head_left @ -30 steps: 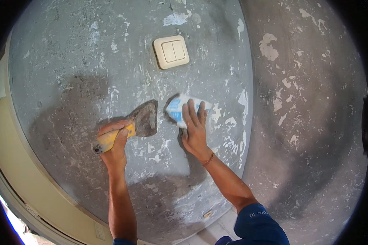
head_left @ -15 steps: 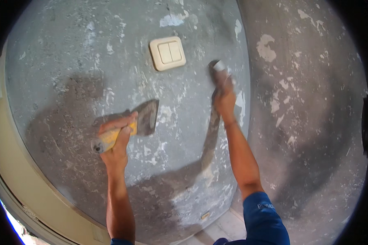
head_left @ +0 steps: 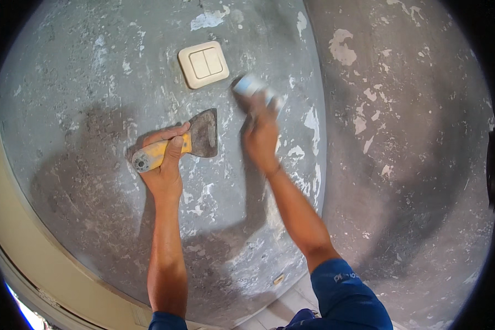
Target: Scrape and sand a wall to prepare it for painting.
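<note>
My left hand (head_left: 166, 175) is closed around the yellow handle of a paint scraper (head_left: 205, 135). Its wide, grey-smeared blade points right, just below a cream double light switch (head_left: 205, 65). To the right of the switch, my right hand (head_left: 262, 137) grips a pale blue-and-white pad (head_left: 249, 86) against or very close to the wall. Motion blurs that pad and the fingertips, so its exact kind does not show. The grey wall (head_left: 225, 187) behind both hands is patchy, with whitish flakes and bare spots.
A second scuffed wall (head_left: 401, 165) meets this one at a corner on the right. Along the left runs a cream door frame (head_left: 16, 198). Low down are a small socket-like fitting (head_left: 279, 279) and pale floor tiles (head_left: 291, 300).
My right hand has swept left with the pad, closer to the switch. The scraper in my left hand has risen slightly. The whole view has shifted a little.
</note>
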Tool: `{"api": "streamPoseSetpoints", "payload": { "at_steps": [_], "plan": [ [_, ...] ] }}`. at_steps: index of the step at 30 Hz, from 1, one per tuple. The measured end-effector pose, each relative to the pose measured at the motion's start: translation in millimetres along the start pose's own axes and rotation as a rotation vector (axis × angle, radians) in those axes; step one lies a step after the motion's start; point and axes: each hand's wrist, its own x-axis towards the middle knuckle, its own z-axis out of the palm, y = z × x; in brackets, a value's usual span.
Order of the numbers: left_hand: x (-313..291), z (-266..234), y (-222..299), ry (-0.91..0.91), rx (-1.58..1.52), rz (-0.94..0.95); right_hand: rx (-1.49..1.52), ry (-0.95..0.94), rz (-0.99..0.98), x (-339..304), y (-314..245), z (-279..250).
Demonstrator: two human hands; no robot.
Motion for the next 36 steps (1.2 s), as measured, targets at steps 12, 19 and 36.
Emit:
{"api": "streamPoseSetpoints", "payload": {
  "at_steps": [12, 19, 36],
  "plan": [
    [0, 40, -11, 0.065, -0.029, 0.001, -0.153, -0.105, 0.054, -41, -9, -17],
    [4, 53, -26, -0.013, -0.086, 0.105, -0.073, -0.019, 0.005, 54, 54, -25],
    [7, 78, -43, -0.035, -0.072, 0.001, -0.086, -0.088, 0.155, -50, 12, -35]
  ]
}}
